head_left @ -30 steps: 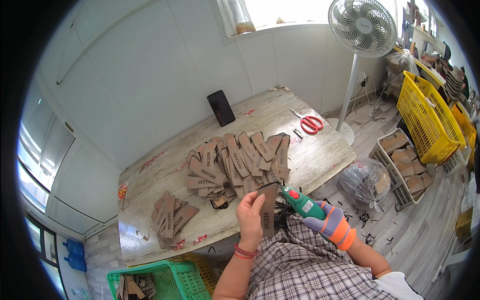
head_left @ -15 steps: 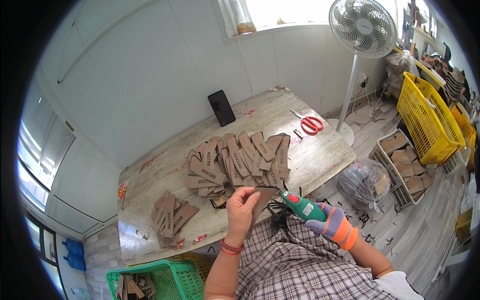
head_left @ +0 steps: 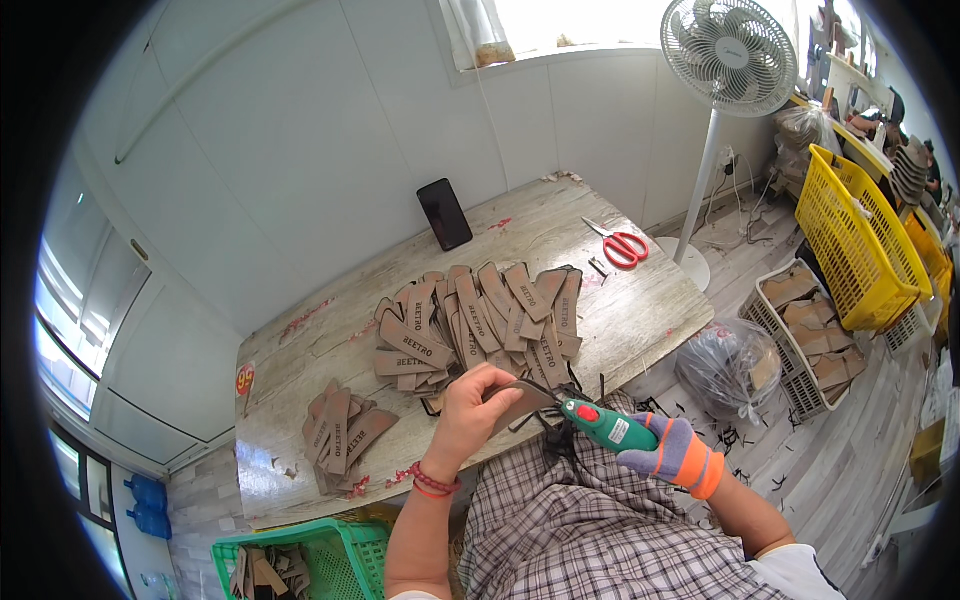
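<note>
Above the near edge of the table, my left hand (head_left: 470,408) pinches a flat brown fabric piece (head_left: 513,405) between thumb and fingers. My right hand (head_left: 676,456), in a grey and orange work glove, is wrapped round a green handheld electric cutter (head_left: 608,426) with a red button. Its tip is close to the piece's right edge; whether they touch I cannot make out. Dark thin trimmings (head_left: 563,440) hang by the tip and over my lap. A large pile of similar brown pieces (head_left: 468,318) lies beyond my hands, and a smaller pile (head_left: 340,432) to the left.
Red-handled scissors (head_left: 624,250) and a black phone (head_left: 444,214) are at the back of the table (head_left: 290,365). A green basket (head_left: 345,555) stands below left. At right are a fan (head_left: 728,55), a plastic bag (head_left: 730,368), a crate (head_left: 808,335) and a yellow basket (head_left: 860,245).
My left hand has moved slightly left and up, tilting the fabric piece flatter. The cutter has come round to a more level angle along the piece's right side, still in my right hand.
</note>
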Demonstrator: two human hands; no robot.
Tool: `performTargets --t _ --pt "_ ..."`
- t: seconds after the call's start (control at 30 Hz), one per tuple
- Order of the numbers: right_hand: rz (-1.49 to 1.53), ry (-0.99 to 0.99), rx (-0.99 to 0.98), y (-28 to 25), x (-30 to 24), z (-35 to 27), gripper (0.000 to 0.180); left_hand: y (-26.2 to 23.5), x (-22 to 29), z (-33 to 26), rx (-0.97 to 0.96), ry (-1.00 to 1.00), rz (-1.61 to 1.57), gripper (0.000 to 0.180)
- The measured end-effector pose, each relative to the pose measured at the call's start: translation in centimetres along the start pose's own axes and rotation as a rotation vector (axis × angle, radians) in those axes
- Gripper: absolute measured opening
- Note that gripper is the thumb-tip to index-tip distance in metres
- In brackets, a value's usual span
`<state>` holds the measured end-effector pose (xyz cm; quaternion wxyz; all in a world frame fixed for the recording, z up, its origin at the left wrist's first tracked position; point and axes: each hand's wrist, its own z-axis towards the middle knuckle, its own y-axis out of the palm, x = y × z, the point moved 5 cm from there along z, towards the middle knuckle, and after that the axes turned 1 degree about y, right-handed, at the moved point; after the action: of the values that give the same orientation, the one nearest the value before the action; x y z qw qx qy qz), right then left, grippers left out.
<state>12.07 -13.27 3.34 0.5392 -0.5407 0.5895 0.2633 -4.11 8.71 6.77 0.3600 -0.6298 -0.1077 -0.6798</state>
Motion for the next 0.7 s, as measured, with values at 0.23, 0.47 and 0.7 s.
performTargets --t 0.23,0.47,0.7 --pt "0.001 -0.014 -0.013 0.1 -0.5 -0.1 0.057 0.7 0.7 0.3 -0.122 -0.038 0.052 0.014" --pt "0.036 0.019 -0.007 0.5 -0.1 0.3 0.055 2.2 -1.1 0.1 -0.199 -0.209 -0.05 0.011" --pt "0.118 0.035 0.033 1.1 0.3 1.1 0.055 2.8 -3.4 1.3 -0.039 -0.22 -0.121 0.006"
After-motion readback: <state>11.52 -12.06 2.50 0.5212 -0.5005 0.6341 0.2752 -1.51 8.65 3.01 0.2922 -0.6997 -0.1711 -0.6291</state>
